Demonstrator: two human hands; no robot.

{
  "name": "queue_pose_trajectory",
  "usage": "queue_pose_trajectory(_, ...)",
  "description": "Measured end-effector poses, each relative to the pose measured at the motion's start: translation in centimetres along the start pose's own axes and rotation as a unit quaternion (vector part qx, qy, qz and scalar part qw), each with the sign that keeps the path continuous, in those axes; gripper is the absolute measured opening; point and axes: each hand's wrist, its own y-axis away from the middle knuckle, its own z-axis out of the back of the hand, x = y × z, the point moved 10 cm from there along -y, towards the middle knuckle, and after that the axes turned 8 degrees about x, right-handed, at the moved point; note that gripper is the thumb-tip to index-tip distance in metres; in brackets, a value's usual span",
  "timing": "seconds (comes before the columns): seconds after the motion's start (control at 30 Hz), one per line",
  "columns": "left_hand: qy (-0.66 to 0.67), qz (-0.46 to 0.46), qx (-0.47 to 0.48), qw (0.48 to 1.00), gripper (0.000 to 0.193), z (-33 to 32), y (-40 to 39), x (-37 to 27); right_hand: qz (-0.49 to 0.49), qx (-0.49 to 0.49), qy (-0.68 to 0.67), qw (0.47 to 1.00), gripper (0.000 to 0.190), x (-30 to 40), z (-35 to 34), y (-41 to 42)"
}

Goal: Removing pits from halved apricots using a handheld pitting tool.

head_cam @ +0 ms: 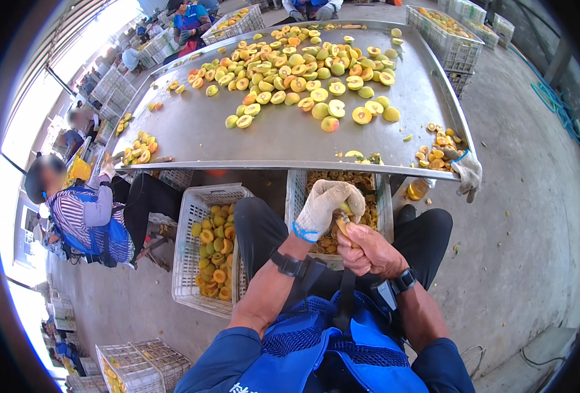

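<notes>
My left hand [330, 204], in a pale knitted glove with a blue cuff edge, holds a yellow-green fruit piece [346, 209]. My bare right hand [371, 250] grips the wooden handle [343, 227] of a small tool whose metal end meets the fruit; its exact shape is hidden. Both hands are above a white plastic crate [294, 196] of brownish fruit pieces, between my knees. Beyond them, a metal table [270, 142] bears a heap of halved yellow-green fruit [294, 73]. Another crate [184, 245], beside my left knee, holds hollowed fruit halves [216, 250].
A spare glove [468, 172] hangs over the table's right corner, by small fruit pieces [437, 152]. Under that corner stands a jar of amber liquid [417, 189]. A co-worker [88, 216] sits at the left; another is across the table. Stacked crates [447, 44] stand at the back right.
</notes>
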Motion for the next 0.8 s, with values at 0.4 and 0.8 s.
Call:
queue_pose_trajectory(0.4, -0.025, 0.026, 0.022, 0.999, 0.048, 0.4, 0.6, 0.9, -0.030, 0.010, -0.024, 0.999, 0.039, -1.2, 0.1, 0.2)
queue_pose_trajectory(0.8, 0.236, 0.025, -0.212, 0.948, 0.047, 3.6, 1.8, 4.9, 0.040, 0.017, -0.032, 0.999, 0.036, -1.7, 2.1, -0.7)
